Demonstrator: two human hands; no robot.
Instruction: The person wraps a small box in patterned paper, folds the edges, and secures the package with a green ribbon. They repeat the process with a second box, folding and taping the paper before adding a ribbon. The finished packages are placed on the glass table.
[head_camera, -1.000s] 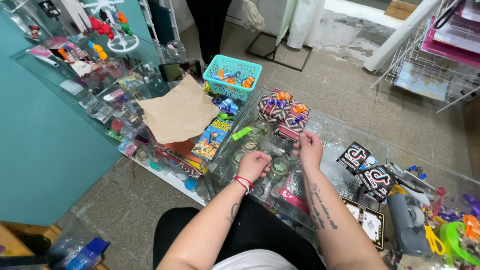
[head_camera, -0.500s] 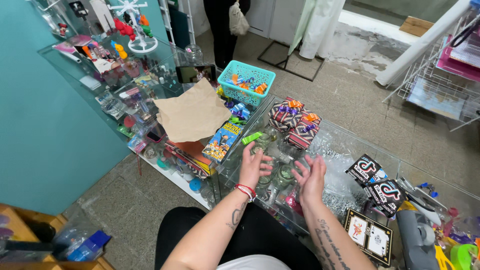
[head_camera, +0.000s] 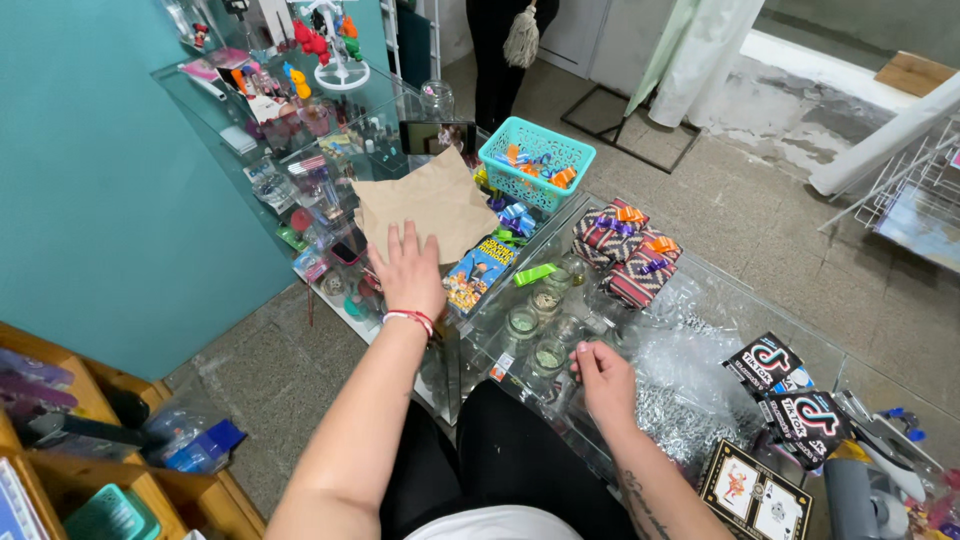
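Glass display counter (head_camera: 690, 290) in a small shop w/ a teal wall on the left and a tiled floor beyond, every shelf crammed w/ trinkets. Left hand (head_camera: 408, 268) is spread flat, fingers wide, palm down on the near edge of a crumpled sheet of brown kraft paper (head_camera: 425, 200) lying on the lower glass case, holding nothing, just pressing or reaching onto it. Right hand (head_camera: 604, 380) sits loosely curled at the near edge of the counter top, fingers narrow; can't tell if it's pinching anything, looks empty to me. Just beside it, under the glass, are a few small round glass jars (head_camera: 535, 325). Further back on the counter sit two wrapped gift boxes in striped dark paper w/ orange and purple bows (head_camera: 628, 250), so imo those are already done. Turquoise plastic basket of little ribbon bows (head_camera: 537, 165) is right behind the paper, plus a colourful picture booklet (head_camera: 477, 272) next to it. Brown sheet is flat and bare, nothing placed on it yet, so whatever wrapping this sheet is for looks barely started. Bubble wrap (head_camera: 690, 350) and black printed cards (head_camera: 790, 390) lie off to the right, untouched.
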